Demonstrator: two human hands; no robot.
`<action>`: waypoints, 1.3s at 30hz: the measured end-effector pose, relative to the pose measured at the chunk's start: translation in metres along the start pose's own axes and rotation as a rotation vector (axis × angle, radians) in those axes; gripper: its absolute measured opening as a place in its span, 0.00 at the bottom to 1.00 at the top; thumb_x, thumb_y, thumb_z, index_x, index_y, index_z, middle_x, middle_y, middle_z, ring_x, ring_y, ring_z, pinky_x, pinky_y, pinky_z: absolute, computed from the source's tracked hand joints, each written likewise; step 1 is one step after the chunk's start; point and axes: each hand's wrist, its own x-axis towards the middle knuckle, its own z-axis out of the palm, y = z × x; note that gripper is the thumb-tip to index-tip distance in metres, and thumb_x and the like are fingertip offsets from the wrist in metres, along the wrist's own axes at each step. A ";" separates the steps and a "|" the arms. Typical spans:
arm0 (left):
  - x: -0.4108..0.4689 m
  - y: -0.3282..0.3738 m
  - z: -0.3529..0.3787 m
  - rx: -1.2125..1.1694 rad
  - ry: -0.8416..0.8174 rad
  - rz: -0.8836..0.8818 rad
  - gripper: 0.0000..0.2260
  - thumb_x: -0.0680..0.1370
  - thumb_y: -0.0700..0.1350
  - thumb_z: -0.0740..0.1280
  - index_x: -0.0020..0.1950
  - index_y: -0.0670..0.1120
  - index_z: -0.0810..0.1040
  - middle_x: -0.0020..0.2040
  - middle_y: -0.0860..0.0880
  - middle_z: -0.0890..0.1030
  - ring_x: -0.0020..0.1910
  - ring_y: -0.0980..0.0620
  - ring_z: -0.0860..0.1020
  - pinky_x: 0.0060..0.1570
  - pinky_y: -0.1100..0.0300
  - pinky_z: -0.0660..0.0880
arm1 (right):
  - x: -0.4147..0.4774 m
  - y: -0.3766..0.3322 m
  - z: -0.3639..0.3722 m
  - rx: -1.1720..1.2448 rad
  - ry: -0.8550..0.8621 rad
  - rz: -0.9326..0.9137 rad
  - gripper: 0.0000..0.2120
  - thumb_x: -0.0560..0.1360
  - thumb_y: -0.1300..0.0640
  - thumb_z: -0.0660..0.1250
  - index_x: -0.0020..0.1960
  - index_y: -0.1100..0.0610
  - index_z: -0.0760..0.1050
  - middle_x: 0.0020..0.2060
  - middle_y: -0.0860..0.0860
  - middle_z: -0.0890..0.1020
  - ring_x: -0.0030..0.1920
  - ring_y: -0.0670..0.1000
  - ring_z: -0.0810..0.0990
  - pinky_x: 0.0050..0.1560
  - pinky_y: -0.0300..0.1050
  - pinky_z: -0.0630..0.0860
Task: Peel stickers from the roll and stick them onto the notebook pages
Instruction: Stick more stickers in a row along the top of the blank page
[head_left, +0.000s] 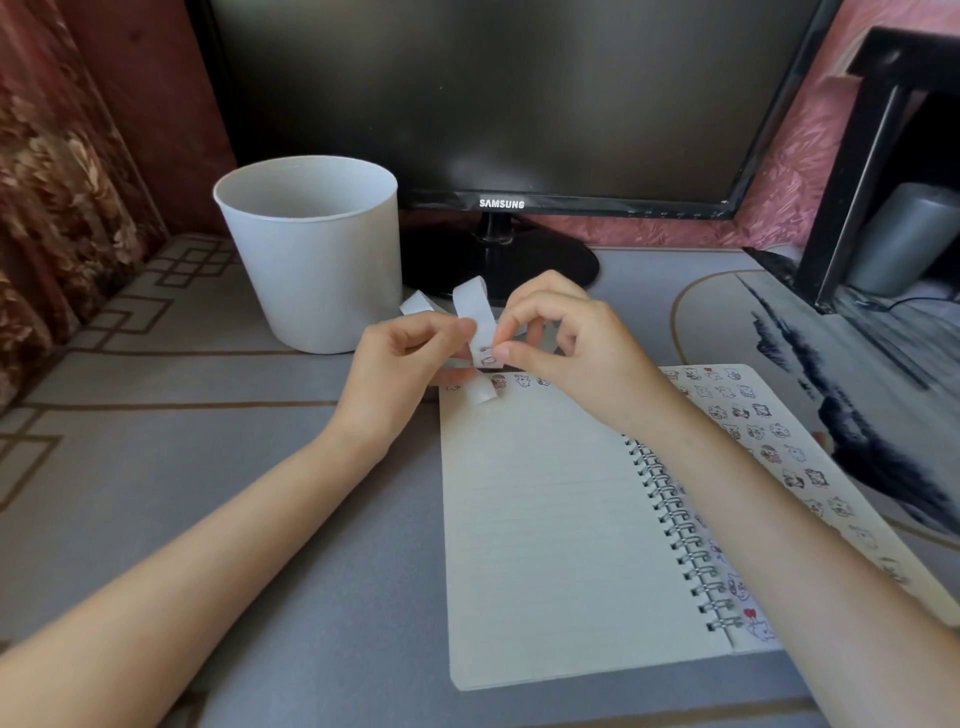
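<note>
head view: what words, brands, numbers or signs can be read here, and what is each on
"SAMSUNG": lower bezel of the monitor.
Button marks at the bezel's right end: too small to read.
Stickers on the notebook pages and on the sticker strip: small cartoon drawings, no legible words.

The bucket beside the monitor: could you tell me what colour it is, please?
The bucket is plain white, seen best in the head view.
</note>
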 end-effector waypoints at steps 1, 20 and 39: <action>0.000 -0.001 0.000 -0.010 0.007 -0.006 0.08 0.78 0.40 0.66 0.44 0.37 0.82 0.48 0.40 0.83 0.50 0.44 0.81 0.49 0.52 0.81 | 0.000 -0.003 -0.003 0.031 0.003 0.021 0.02 0.72 0.63 0.71 0.43 0.58 0.79 0.44 0.47 0.76 0.35 0.40 0.73 0.38 0.29 0.69; 0.001 -0.001 0.000 0.016 0.021 -0.002 0.09 0.77 0.39 0.66 0.39 0.41 0.82 0.38 0.53 0.82 0.41 0.57 0.80 0.49 0.58 0.80 | -0.006 0.026 -0.052 -0.102 -0.035 0.624 0.04 0.68 0.60 0.75 0.41 0.59 0.82 0.33 0.52 0.82 0.31 0.46 0.74 0.37 0.38 0.70; 0.009 -0.010 -0.011 0.106 -0.003 0.021 0.09 0.78 0.41 0.66 0.43 0.38 0.82 0.44 0.43 0.82 0.46 0.48 0.82 0.50 0.57 0.80 | -0.006 0.011 -0.052 0.048 -0.030 0.568 0.04 0.69 0.58 0.74 0.42 0.58 0.82 0.30 0.47 0.81 0.28 0.42 0.72 0.31 0.32 0.68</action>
